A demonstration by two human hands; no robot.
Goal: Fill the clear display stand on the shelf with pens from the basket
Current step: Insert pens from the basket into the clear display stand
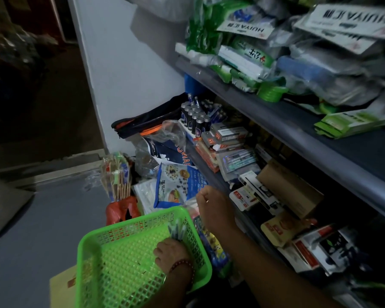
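Green basket (120,263): low in front of me, beside the shelf (309,138).
Pens (177,232): one bunch, in the basket's far right corner, my left grip (171,252) clamped round their near ends.
Right grip (213,207): just beyond the basket rim, fingers curled; whether it holds anything, I cannot tell.

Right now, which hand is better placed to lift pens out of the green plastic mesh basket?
Left. The left hand is inside the green plastic mesh basket and grips the bundle of pale pens. The right hand is curled outside it, beyond the far rim.
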